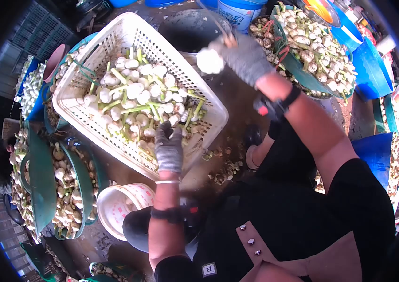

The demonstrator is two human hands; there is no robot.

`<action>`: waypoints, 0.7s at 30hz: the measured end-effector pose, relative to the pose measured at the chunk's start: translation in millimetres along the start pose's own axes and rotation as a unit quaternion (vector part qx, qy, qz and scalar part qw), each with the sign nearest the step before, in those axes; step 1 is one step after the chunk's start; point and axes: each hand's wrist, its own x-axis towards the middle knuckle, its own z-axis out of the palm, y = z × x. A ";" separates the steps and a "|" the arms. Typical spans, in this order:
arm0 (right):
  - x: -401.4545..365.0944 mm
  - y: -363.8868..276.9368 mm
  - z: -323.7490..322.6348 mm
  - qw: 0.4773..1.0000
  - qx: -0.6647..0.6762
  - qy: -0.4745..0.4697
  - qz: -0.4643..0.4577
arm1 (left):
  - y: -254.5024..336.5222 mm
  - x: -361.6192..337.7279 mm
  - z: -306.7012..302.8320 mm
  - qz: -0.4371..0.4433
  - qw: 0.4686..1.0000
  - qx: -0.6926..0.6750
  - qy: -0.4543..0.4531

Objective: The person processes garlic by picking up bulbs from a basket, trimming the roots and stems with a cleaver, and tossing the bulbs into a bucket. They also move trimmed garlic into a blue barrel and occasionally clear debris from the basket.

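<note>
A white slotted crate [204, 99] holds a heap of garlic bulbs [133, 89] with short green stems. My left hand [168, 149], in a grey glove, reaches into the near side of the heap, its fingertips down among the bulbs; whether it grips one is hidden. To the right of the crate my right hand [244, 55], also gloved, is closed round a brown handle [230, 39], with a blurred thin tool extending up from it. A bright white bulb [210, 61] is at that hand's left side, overexposed; what holds it cannot be made out.
A dark round tub [187, 28] stands beyond the crate. Green tubs of garlic [314, 51] are at the upper right, others [70, 188] at the left. A white bucket [115, 209] sits near my left forearm. Trimmings [227, 171] litter the floor.
</note>
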 end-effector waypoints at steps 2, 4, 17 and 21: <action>47.9 29.0 5.8 0.981 -0.024 0.042 -0.190 | -13.9 39.0 -6.8 -0.042 0.999 0.009 0.022; 46.8 0.9 -8.1 0.973 0.229 -0.018 -0.001 | -65.7 102.0 -14.3 0.114 0.932 0.341 0.039; -45.0 55.5 37.0 0.979 0.133 -0.149 -0.046 | 67.2 191.8 7.9 -0.224 0.877 0.377 0.197; -47.1 54.7 45.9 0.968 0.105 -0.214 -0.072 | 42.5 202.6 8.1 -0.101 0.874 0.458 0.131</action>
